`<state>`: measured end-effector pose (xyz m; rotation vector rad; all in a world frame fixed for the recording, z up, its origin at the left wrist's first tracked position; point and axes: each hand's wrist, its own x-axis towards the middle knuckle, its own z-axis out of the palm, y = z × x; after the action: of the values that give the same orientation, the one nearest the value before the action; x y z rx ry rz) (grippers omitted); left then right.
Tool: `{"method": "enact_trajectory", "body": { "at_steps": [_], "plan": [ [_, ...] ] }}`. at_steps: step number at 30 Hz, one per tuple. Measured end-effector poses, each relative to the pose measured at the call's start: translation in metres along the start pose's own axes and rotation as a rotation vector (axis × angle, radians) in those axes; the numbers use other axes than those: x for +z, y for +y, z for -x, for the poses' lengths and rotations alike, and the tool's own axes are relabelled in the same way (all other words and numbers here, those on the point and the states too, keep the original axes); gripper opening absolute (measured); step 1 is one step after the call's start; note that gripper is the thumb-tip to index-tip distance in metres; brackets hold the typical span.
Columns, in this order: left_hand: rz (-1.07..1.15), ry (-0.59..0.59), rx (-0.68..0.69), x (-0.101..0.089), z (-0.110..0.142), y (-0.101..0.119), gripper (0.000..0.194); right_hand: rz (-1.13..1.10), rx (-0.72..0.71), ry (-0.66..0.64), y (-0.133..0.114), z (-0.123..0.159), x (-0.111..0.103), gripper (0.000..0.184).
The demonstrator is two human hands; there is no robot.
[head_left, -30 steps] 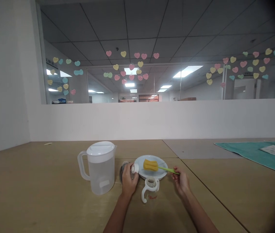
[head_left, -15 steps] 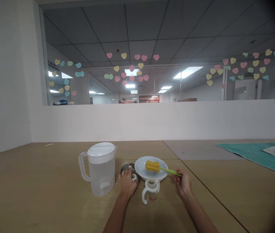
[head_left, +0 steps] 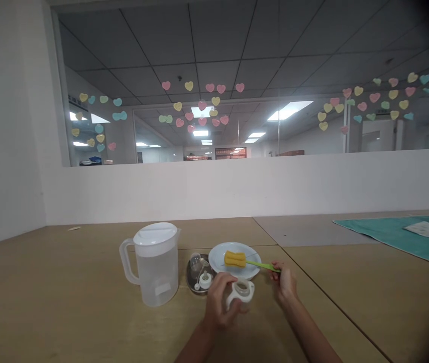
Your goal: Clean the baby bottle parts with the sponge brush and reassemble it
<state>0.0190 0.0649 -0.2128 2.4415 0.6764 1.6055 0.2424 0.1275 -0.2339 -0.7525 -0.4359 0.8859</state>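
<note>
Heart-shaped notes dot the window (head_left: 252, 75) above a wood-toned table (head_left: 66, 297), where my left hand (head_left: 216, 303) curls its fingers around a small bottle (head_left: 246, 294), open-mouthed with a white collar, just in front of a pale plate (head_left: 251, 251). My right hand (head_left: 285, 283) pinches the slim green handle of a sponge brush (head_left: 234, 259), its plump, grooved yellow head above the plate; I cannot tell whether they touch.
</note>
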Motion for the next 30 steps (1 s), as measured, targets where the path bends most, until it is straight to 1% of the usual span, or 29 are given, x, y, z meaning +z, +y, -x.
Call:
{"method": "enact_trajectory", "body": {
  "at_steps": [2,4,7,9,10,11,13,15,17,19,21,23,26,30],
  "plan": [
    [0.018,-0.058,-0.044,0.013,0.001,0.008,0.037,-0.004,0.005,0.0,-0.001,0.001,0.001,0.011],
    [0.025,-0.111,-0.097,0.021,0.002,0.012,0.046,-0.01,0.022,0.007,-0.001,0.001,0.001,0.011],
    [0.036,-0.187,-0.18,0.025,0.004,0.013,0.06,-0.022,0.067,0.026,-0.001,0.001,0.001,0.012],
    [0.036,-0.212,-0.208,0.025,0.006,0.011,0.061,-0.029,0.096,0.04,0.0,0.0,0.0,0.013],
    [0.028,-0.204,-0.203,0.024,0.006,0.01,0.06,-0.032,0.108,0.048,0.0,-0.001,0.0,0.014],
    [0.012,-0.178,-0.184,0.023,0.007,0.009,0.06,-0.036,0.118,0.056,0.0,-0.001,-0.001,0.015],
    [-0.054,-0.077,-0.124,0.022,0.008,0.004,0.06,-0.045,0.135,0.064,-0.001,-0.002,-0.002,0.017],
    [-0.155,0.071,-0.074,0.019,0.009,-0.002,0.063,-0.059,0.145,0.05,-0.003,-0.003,-0.003,0.019],
    [-0.257,0.215,-0.04,0.016,0.009,-0.008,0.063,-0.078,0.152,0.008,-0.006,-0.002,-0.003,0.02],
    [-0.358,0.328,0.007,0.012,0.007,-0.014,0.058,-0.093,0.159,-0.044,-0.01,0.0,-0.002,0.021],
    [-0.468,0.4,0.049,0.007,0.004,-0.017,0.048,-0.103,0.165,-0.089,-0.012,0.002,0.001,0.02],
    [-0.576,0.425,0.041,0.003,0.0,-0.019,0.042,-0.112,0.163,-0.142,-0.014,0.005,0.004,0.021],
    [-0.693,0.394,-0.022,0.0,-0.004,-0.019,0.038,-0.087,0.126,-0.204,-0.016,0.011,0.009,0.025],
    [-0.766,0.321,-0.04,-0.003,-0.004,-0.018,0.038,0.002,0.002,-0.158,-0.02,0.016,0.01,0.027]
  ]
}}
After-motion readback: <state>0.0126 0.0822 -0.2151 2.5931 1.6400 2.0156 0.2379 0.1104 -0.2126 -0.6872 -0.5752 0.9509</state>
